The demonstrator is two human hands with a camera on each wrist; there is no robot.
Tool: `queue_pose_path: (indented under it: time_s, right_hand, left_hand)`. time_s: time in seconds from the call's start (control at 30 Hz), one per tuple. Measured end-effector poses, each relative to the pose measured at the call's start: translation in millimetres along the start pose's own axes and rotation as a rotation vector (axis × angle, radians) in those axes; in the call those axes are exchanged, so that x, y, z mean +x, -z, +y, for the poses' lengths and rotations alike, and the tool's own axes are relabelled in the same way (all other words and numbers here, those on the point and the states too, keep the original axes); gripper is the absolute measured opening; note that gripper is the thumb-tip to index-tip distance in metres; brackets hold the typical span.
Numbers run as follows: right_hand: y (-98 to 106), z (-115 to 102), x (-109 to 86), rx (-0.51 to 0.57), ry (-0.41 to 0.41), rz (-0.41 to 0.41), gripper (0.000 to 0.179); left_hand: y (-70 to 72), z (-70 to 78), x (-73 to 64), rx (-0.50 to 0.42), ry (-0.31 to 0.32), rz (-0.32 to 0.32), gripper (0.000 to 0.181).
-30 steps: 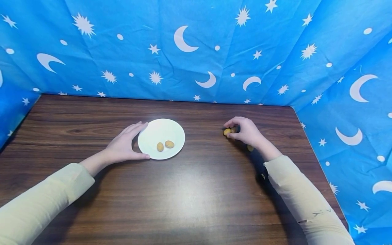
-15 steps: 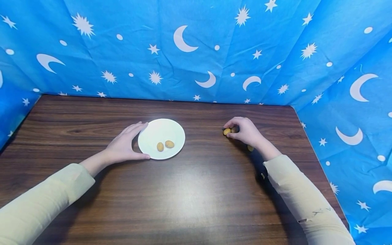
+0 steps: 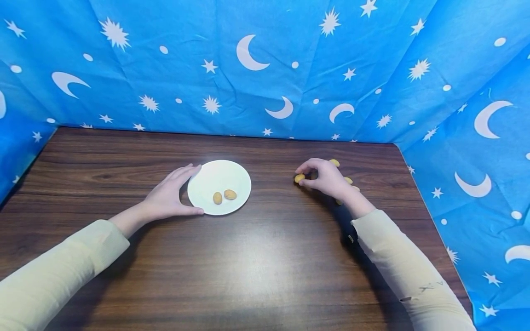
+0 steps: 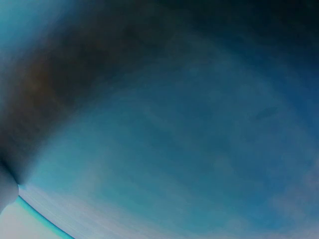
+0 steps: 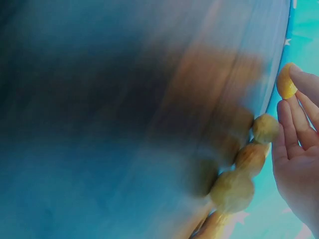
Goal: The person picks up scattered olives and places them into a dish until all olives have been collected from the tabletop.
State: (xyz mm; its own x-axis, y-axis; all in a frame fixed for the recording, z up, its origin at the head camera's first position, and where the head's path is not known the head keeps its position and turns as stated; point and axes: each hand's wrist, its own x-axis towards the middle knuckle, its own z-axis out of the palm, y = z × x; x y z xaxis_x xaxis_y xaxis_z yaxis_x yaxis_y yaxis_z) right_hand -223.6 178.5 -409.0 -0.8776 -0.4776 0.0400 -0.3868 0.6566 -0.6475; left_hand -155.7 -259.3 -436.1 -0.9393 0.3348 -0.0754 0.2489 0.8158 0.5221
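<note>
A round white plate (image 3: 219, 177) lies on the table with two small yellow-brown potatoes, one potato (image 3: 217, 198) beside another potato (image 3: 230, 194). My left hand (image 3: 169, 195) touches the plate's left rim, thumb at the near side and spread fingers at the far side. Between thumb and fingertips, my right hand (image 3: 327, 178) pinches a small potato (image 3: 300, 178), which appears in the right wrist view as a yellow potato (image 5: 286, 82). Behind that hand sit several more potatoes (image 3: 334, 162), partly hidden by hand and wrist. The left wrist view is mostly a blur.
Dark wood-grain table (image 3: 248, 276) runs under both arms. A blue cloth (image 3: 186, 69) printed with moons and stars hangs along its back and sides. In the right wrist view, several potatoes (image 5: 232, 191) form a row near the hand.
My right hand has shifted slightly left with the pinched potato, uncovering more potatoes behind it. My left hand and the plate stay where they were.
</note>
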Motion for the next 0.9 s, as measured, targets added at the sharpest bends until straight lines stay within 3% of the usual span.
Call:
queue_pose_path:
  time_s: [0.9]
  right_hand:
    - [-45, -71, 44.2, 0.042, 0.12, -0.068, 0.024]
  left_hand:
    - [0.8, 0.3, 0.2, 0.007, 0.0, 0.0, 0.117]
